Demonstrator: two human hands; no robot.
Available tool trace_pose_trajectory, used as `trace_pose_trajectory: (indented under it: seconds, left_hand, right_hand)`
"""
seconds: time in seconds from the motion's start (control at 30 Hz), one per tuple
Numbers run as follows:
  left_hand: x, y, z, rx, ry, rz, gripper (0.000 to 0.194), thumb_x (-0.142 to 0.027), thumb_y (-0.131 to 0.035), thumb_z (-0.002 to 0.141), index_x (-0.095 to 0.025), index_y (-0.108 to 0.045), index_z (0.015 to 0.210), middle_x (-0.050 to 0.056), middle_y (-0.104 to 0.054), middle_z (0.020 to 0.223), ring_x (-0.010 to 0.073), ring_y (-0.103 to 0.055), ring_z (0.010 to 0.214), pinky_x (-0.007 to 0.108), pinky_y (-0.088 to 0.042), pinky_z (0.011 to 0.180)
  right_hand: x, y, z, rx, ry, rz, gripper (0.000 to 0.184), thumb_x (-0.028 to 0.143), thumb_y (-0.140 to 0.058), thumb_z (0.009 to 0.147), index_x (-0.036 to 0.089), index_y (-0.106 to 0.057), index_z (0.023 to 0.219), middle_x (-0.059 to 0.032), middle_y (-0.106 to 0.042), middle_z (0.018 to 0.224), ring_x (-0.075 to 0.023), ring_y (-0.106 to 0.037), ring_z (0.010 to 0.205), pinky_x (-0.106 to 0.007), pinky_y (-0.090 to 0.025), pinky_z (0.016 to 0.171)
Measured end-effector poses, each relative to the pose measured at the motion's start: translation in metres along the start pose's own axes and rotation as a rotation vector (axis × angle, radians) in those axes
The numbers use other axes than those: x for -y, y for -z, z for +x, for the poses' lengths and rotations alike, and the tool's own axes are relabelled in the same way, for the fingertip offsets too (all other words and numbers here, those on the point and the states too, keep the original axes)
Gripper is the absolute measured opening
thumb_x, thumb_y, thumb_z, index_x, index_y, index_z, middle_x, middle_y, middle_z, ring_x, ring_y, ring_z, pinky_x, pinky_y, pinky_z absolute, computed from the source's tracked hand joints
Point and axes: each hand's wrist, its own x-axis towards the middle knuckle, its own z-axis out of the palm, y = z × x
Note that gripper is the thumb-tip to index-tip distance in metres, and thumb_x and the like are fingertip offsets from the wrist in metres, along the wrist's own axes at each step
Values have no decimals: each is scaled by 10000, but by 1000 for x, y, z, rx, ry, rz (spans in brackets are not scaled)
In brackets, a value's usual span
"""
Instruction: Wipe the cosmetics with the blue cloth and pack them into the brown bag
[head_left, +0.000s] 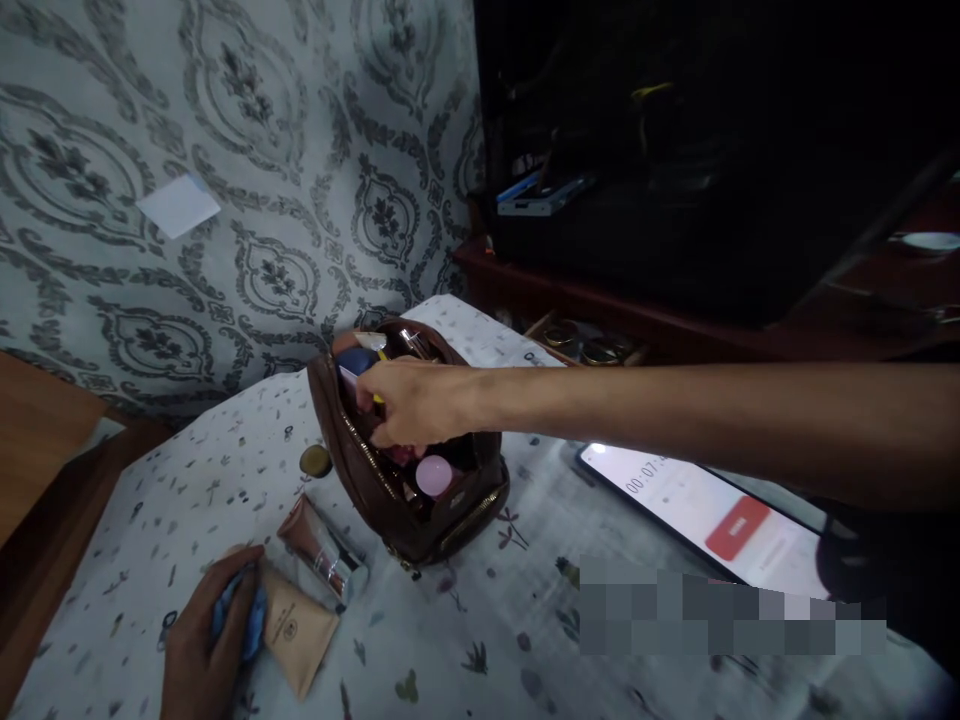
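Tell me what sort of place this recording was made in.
Probably a room in a home, though which room I can't tell: ornate patterned wallpaper, a leaf-printed cloth spread beneath the brown pouch, and a large dark panel, possibly a television, point that way.

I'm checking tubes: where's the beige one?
In the head view, the beige tube is at lower left, just right of the left hand, below another tube.

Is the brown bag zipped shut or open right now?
Open: the brown bag has its zipper edges spread apart, the right hand reaches in, and a round pink item shows inside.
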Motion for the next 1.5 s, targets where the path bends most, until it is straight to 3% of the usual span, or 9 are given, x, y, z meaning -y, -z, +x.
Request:
trace_pose_trajectory:
  seconds: [0.13, 0.4, 0.5, 0.6, 0.73, 0.87, 0.97, 1.1, 1.5]
  left_hand:
    - [3, -1, 0, 0, 3, 6, 410, -544, -509, 923, -243, -688, 1135, 81, -682, 1283, 304, -612, 1233, 491, -443, 1140]
    - [6, 0, 1, 33, 0, -4, 420, -554, -503, 928, -238, -684, 1138, 72, -674, 1297, 304, -598, 1258, 496, -420, 1162]
    - [9, 0, 0, 29, -2, -7, 422, -549, -503, 931, -233, -679, 1149, 76, -673, 1301, 302, -596, 1265, 497, -410, 1170]
    - [14, 0, 1, 22, -19, 4, 419, -548, -513, 925, -241, -683, 1154, 70, -687, 1290, 296, -614, 1248, 484, -433, 1154]
    - [15, -2, 4, 20, -60, 27, 428, -567, -515, 911, -247, -716, 1112, 56, -725, 1236, 284, -668, 1178, 433, -517, 1076]
    - [11, -4, 5, -27, -65, 40, 466, -610, -499, 892, -248, -736, 1064, 55, -752, 1173, 283, -708, 1107, 401, -582, 980]
    - [9, -7, 4, -66, -64, 35, 494, -630, -488, 883, -239, -744, 1044, 63, -755, 1167, 296, -707, 1107, 428, -568, 1005]
    - [7, -6, 3, -42, -71, 13, 479, -604, -495, 898, -235, -735, 1088, 67, -733, 1223, 297, -679, 1169, 444, -528, 1063]
    - [10, -3, 2, -23, -114, 28, 440, -558, -508, 913, -241, -741, 1109, 59, -734, 1228, 284, -670, 1188, 407, -543, 1050]
  right_hand:
    - [8, -6, 10, -51, -32, 7, 329, 101, -564, 868, 118, -674, 1177, -97, -759, 980, -150, -684, 622, -212, -481, 483]
    - [2, -10, 18, -56, 82, -43, 275, 64, -519, 862, 117, -758, 988, -70, -745, 850, -155, -670, 715, -208, -453, 558]
    - [-4, -3, 16, -104, 103, 10, 312, 40, -498, 874, 122, -747, 1043, -71, -759, 912, -137, -682, 741, -191, -459, 578]
    - [-14, 10, 10, -234, 163, 1, 315, 59, -483, 903, 136, -735, 1077, -58, -766, 888, -132, -691, 734, -198, -475, 635]
    - [-29, 25, 2, -484, 183, -359, 266, 128, -515, 909, 188, -753, 1011, -76, -768, 956, -203, -699, 914, -254, -458, 744]
    - [-33, 22, 1, -421, 93, -571, 227, 215, -522, 934, 203, -734, 1016, -102, -760, 1037, -260, -703, 974, -289, -460, 708]
    - [-27, 13, 6, -375, 126, -666, 196, 226, -559, 927, 178, -716, 1034, -123, -744, 1103, -279, -696, 1034, -304, -482, 729]
    - [-22, 5, 22, -313, 218, -713, 192, 197, -569, 907, 150, -723, 1011, -135, -744, 1093, -287, -692, 1074, -321, -508, 776]
    - [-34, 7, 38, -278, 212, -802, 239, 149, -547, 904, 162, -720, 1069, -147, -745, 1038, -271, -689, 1077, -320, -509, 797]
